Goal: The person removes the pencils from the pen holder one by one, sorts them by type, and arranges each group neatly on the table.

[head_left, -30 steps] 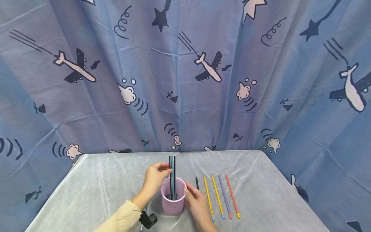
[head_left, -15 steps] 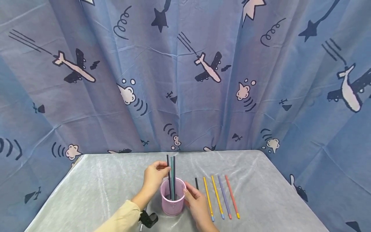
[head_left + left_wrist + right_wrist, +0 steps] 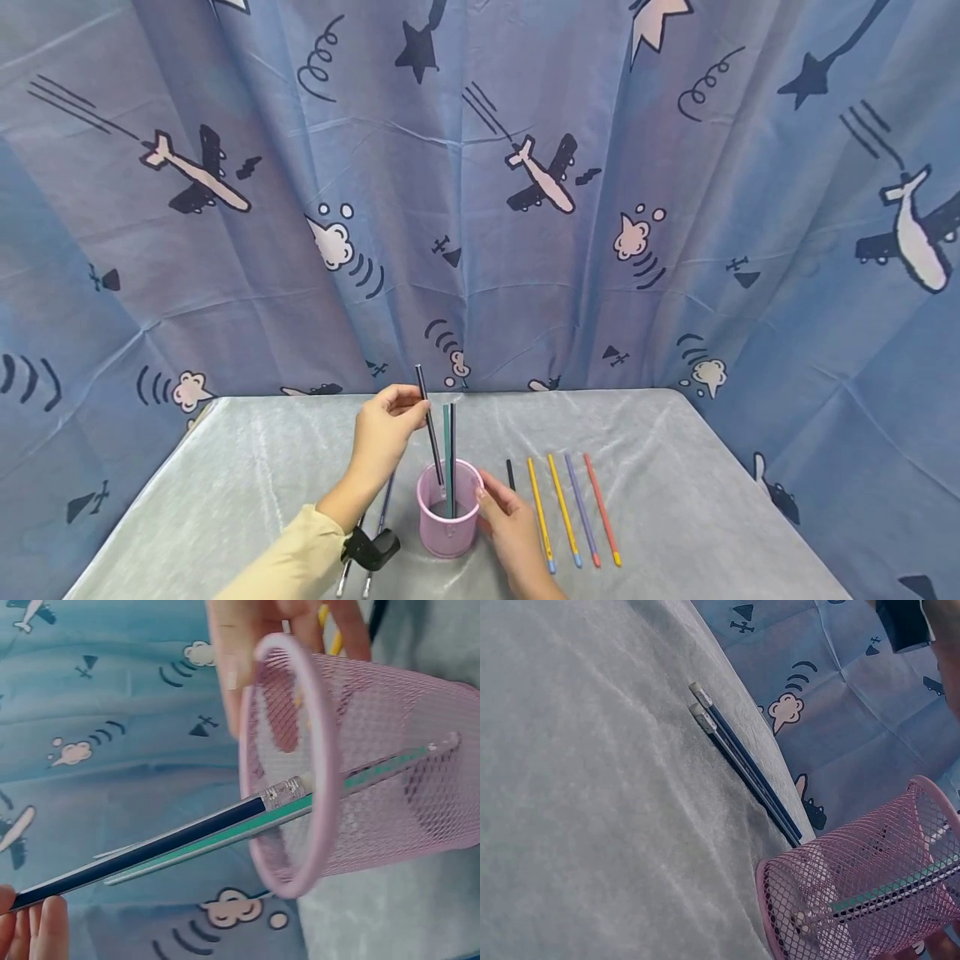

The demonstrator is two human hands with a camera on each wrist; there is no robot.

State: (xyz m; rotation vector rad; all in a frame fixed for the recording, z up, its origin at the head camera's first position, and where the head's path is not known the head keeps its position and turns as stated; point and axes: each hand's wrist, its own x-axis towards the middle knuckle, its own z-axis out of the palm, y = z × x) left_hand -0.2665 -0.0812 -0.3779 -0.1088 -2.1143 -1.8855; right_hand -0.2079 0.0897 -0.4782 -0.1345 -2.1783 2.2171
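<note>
My left hand [image 3: 384, 429] pinches a dark striped pencil [image 3: 428, 423] near its upper end. Its eraser end [image 3: 283, 793] points down, just inside the rim of a pink mesh pencil cup [image 3: 447, 537]. A green pencil [image 3: 447, 446] and another dark pencil [image 3: 453, 429] stand inside the cup, leaning together. My right hand [image 3: 513, 529] holds the cup's right side, thumb at the rim and fingers behind the wall. In the right wrist view, the cup [image 3: 870, 877] fills the lower right corner.
Two dark pencils [image 3: 742, 769] lie side by side on the table left of the cup, partly behind the left wrist's black strap [image 3: 372, 550]. To the right lie a black pencil [image 3: 510, 473], two yellow ones [image 3: 539, 512], a purple one [image 3: 582, 508] and a red one [image 3: 602, 510].
My left hand has separated one dark pencil from the bunch in the cup and raised it up and leftward. The right hand stays on the cup.
</note>
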